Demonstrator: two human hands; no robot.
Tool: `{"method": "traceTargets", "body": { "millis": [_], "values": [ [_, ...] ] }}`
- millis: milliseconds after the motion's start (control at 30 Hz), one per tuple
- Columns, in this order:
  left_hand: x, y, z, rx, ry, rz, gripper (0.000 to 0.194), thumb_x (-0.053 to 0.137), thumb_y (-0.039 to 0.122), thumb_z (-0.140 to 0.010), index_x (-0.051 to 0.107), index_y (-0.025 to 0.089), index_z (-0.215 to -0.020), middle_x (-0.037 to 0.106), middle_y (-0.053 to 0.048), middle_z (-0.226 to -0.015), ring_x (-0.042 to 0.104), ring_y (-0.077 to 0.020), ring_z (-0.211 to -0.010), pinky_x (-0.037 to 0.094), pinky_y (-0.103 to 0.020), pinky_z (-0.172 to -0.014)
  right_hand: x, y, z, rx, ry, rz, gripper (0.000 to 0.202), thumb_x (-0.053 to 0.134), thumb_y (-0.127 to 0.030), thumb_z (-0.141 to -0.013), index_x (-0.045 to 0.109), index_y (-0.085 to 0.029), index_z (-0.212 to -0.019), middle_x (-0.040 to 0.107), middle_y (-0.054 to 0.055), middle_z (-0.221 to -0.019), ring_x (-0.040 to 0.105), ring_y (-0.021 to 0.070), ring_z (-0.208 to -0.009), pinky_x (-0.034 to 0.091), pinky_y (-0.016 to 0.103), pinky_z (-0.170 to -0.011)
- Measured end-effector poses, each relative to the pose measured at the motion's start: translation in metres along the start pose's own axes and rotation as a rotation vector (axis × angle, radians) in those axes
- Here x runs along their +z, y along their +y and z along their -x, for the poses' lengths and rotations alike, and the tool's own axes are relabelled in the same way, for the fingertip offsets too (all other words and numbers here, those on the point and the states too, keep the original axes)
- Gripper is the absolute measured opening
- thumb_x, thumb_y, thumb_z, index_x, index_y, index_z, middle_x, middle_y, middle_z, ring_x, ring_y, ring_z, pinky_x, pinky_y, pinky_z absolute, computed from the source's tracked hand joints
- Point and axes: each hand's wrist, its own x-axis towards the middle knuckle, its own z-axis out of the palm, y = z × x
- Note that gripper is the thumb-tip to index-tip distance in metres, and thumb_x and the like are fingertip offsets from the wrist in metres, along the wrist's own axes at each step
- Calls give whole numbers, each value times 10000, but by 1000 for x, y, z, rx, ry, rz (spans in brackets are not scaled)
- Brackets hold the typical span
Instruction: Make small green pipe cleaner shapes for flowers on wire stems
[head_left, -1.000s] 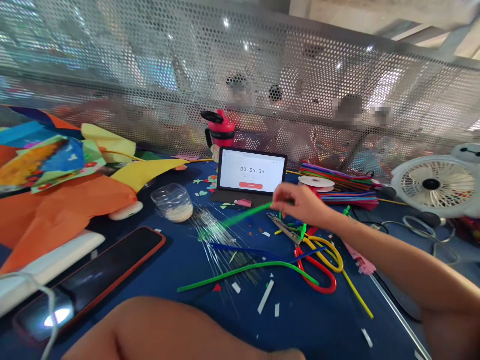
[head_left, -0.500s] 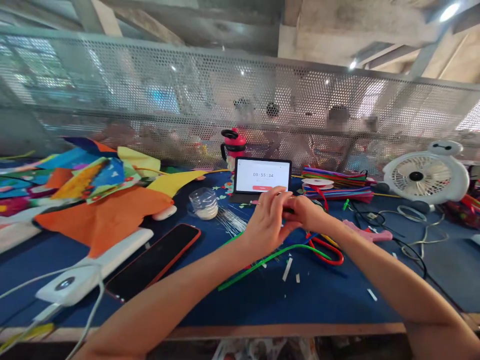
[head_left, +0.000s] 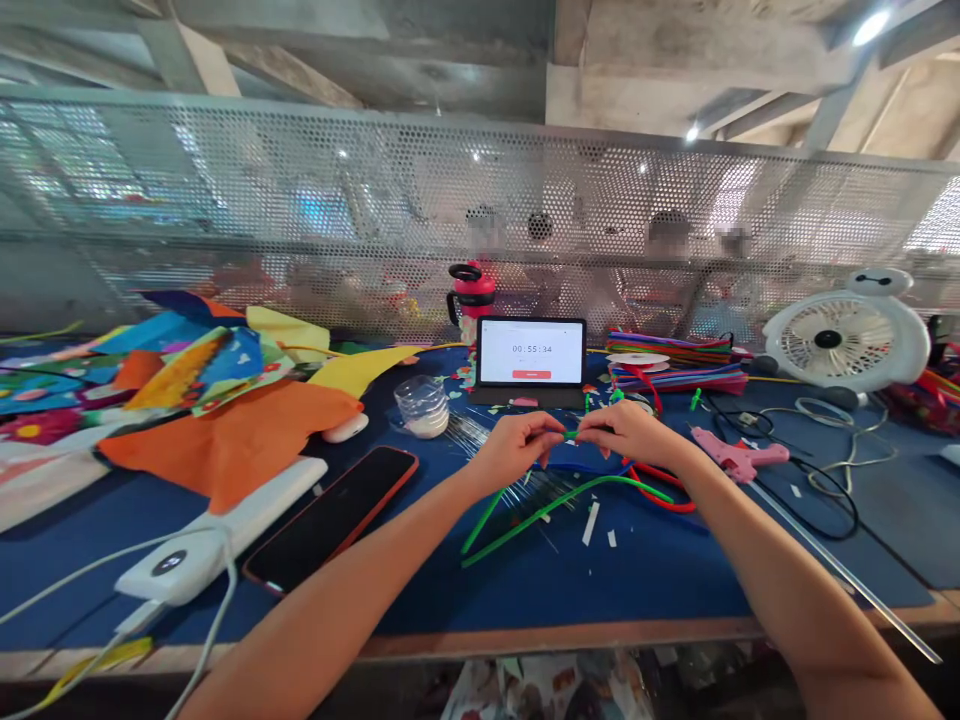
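A short piece of green pipe cleaner (head_left: 571,435) stretches between my two hands over the middle of the table. My left hand (head_left: 517,445) pinches one end, and my right hand (head_left: 634,432) pinches the other; the fingertips are a small gap apart. Below the hands, a bent length of green pipe cleaner (head_left: 555,508) lies on the blue tabletop. Beside it are a red pipe cleaner loop (head_left: 667,504) and a bundle of thin clear strands (head_left: 529,495). White paper scraps (head_left: 591,523) lie closer to the table's front edge.
Behind the hands stands a tablet (head_left: 532,352) showing a timer. To the left are a clear cup (head_left: 422,407), a phone (head_left: 334,515), a white power strip (head_left: 225,535) and felt sheets (head_left: 232,430). On the right are a pink glue gun (head_left: 739,455), cables and a fan (head_left: 829,340).
My hands, bunched together before, have drawn apart, and the green piece now shows between the fingertips. The view has shifted slightly, and the glue gun with its clear stick shows more fully.
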Motion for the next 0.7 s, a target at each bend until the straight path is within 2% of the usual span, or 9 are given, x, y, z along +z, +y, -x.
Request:
{"method": "traceTargets", "body": {
  "millis": [133, 300, 400, 533, 700],
  "values": [
    [-11, -1, 6, -25, 5, 27, 223, 501, 356, -852, 584, 149, -841, 548, 22, -521, 489, -92, -481, 351, -200, -483, -3, 19, 12, 121, 99, 26, 247, 460, -289, -892, 666, -183, -805, 630, -15, -558, 567, 116, -533, 350, 204, -562],
    [-19, -3, 5, -95, -18, 126, 240, 494, 379, -856, 536, 146, -816, 553, 28, -522, 349, -39, -351, 260, -179, -382, 1, 28, 17, 176, 297, -84, 240, 465, -313, -883, 641, -181, -787, 629, -18, -561, 550, 120, -539, 360, 208, -573],
    [-21, -8, 3, -122, -30, 170, 238, 508, 378, -847, 530, 145, -800, 557, 28, -542, 392, -46, -380, 287, -179, -402, 9, 27, 14, 184, 347, -152, 269, 456, -352, -886, 630, -180, -775, 621, -12, -556, 534, 122, -535, 362, 215, -575],
    [-19, -13, 2, -125, -90, 195, 238, 544, 372, -822, 549, 140, -771, 626, -18, -644, 528, -91, -548, 373, -200, -499, 20, 24, 9, 182, 341, -235, 325, 384, -399, -912, 586, -174, -795, 610, -4, -549, 528, 122, -523, 377, 216, -555],
    [-12, -11, 4, -121, -114, 218, 303, 518, 424, -837, 584, 128, -841, 619, -21, -641, 514, -82, -500, 376, -199, -466, 32, 19, 7, 149, 231, -326, 326, 379, -417, -916, 577, -176, -821, 600, -14, -530, 472, 100, -442, 349, 204, -482]
  ]
}}
